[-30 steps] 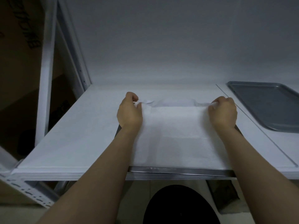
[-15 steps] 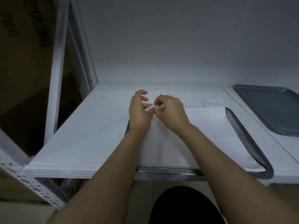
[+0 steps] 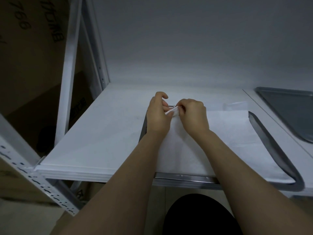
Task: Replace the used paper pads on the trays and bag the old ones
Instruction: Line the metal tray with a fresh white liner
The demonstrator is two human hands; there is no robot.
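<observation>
A white paper pad (image 3: 225,139) lies over a grey metal tray (image 3: 277,151) on the white shelf. My left hand (image 3: 157,116) and my right hand (image 3: 194,116) meet at the pad's far left corner. Both pinch a small white folded piece of the pad (image 3: 172,111) there. The tray's right rim and front edge show; its left side is mostly hidden behind my left arm. A loose flap of pad (image 3: 235,106) sticks up at the far right corner.
A second grey tray (image 3: 291,112), bare, sits on the shelf to the right. White rack uprights (image 3: 69,78) and cardboard boxes (image 3: 30,65) stand at the left. A black round shape (image 3: 201,216) is below the shelf's front edge (image 3: 94,173).
My right hand left the pad's far right corner and came across to the far left corner beside my left hand. Both now pinch the same small piece. The view shifted left.
</observation>
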